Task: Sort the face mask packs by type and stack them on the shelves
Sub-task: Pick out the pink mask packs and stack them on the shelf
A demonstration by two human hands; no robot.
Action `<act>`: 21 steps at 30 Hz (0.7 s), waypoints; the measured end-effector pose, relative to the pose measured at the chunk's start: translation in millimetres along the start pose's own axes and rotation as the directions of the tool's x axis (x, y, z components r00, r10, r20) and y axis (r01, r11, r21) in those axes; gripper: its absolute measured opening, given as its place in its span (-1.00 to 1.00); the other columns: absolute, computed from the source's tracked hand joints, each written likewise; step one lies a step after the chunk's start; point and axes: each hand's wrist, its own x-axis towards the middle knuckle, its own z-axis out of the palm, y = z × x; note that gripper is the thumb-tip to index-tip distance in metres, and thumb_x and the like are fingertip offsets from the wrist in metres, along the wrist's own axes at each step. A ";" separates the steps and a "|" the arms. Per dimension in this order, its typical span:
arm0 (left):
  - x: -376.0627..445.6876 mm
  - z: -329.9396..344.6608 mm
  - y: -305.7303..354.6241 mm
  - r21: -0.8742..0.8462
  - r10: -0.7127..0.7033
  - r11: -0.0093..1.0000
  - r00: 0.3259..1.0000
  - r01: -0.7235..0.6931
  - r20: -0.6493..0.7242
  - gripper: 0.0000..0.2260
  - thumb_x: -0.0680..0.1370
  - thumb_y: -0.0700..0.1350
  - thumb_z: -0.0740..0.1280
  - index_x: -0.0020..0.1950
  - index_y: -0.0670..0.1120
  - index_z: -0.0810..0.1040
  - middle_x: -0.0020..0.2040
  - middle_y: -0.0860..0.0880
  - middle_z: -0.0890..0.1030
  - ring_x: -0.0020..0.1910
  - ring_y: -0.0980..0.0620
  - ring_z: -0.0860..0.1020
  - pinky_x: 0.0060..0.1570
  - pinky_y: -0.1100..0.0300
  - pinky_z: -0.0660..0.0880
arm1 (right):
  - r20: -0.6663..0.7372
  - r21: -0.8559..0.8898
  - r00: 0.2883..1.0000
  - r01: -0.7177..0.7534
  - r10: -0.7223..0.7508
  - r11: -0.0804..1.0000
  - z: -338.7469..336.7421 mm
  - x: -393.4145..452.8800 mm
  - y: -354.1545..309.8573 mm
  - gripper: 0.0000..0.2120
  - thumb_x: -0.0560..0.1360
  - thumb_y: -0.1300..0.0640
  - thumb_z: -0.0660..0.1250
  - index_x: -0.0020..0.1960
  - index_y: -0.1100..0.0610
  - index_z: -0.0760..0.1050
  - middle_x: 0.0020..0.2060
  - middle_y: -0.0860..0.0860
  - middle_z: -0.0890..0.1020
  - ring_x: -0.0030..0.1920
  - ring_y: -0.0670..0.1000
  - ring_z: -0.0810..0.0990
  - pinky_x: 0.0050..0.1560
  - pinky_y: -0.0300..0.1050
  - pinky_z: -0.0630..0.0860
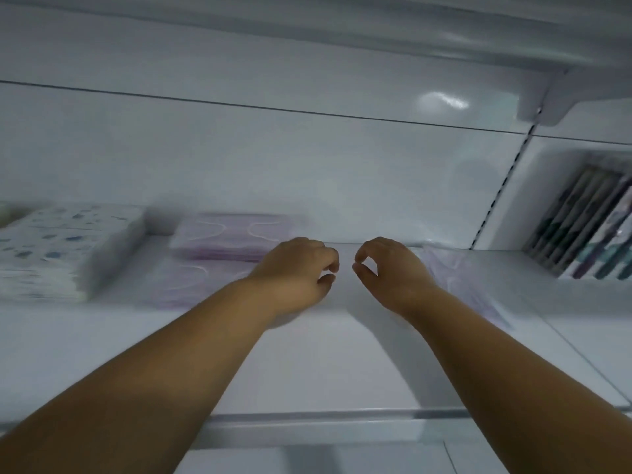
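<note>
Both my arms reach over a white shelf [335,364]. My left hand [294,271] hovers with loosely curled fingers and holds nothing. My right hand [390,268] is close beside it, thumb and fingers curved with a gap between them, also empty. A stack of pink mask packs [225,241] lies at the back just left of my left hand, with another pink pack [191,282] in front of it. A stack of white patterned packs [65,244] sits at the far left. One pale pink pack [458,278] lies right of my right hand, partly hidden by my wrist. The frame is blurred.
A white back wall [273,159] closes the shelf. An upper shelf [410,35] with a bracket [537,107] overhangs. Right of a slotted upright [496,186], several dark-patterned packs [591,227] stand on edge. Bare shelf lies under my forearms.
</note>
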 end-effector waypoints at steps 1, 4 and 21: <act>5.6 5.7 13.1 -0.007 -0.011 1.000 1.000 0.011 0.015 -0.80 0.61 0.02 0.26 0.19 0.05 0.56 0.07 0.09 0.56 0.14 0.03 0.47 0.11 0.12 0.45 | 0.015 -0.005 1.000 -0.014 0.014 1.000 -4.8 -6.1 13.2 -0.84 0.61 0.00 0.27 0.12 0.03 0.55 0.12 -0.06 0.57 0.17 -0.01 0.50 0.14 -0.16 0.39; 20.0 21.2 51.5 -0.017 -0.073 0.997 0.994 0.075 0.081 -0.80 0.61 0.05 0.27 0.19 0.07 0.55 0.01 0.12 0.48 0.11 0.02 0.50 0.07 0.12 0.46 | 0.054 -0.030 0.995 -0.079 0.081 0.996 -19.3 -20.1 51.1 -0.76 0.61 -0.05 0.26 0.22 0.00 0.53 0.25 -0.06 0.53 0.29 0.00 0.45 0.25 -0.17 0.30; 86.1 73.5 137.3 -0.865 -0.769 -0.084 0.519 0.495 0.372 -0.82 0.46 -0.16 0.44 0.00 -0.24 0.62 -0.10 -0.24 0.65 -0.17 -0.20 0.63 -0.20 0.07 0.49 | 0.219 0.230 0.935 -0.327 0.279 0.917 -14.7 -55.1 107.9 -0.73 0.53 -0.01 0.08 0.00 -0.09 0.56 0.01 0.01 0.60 0.08 0.16 0.53 0.10 0.02 0.49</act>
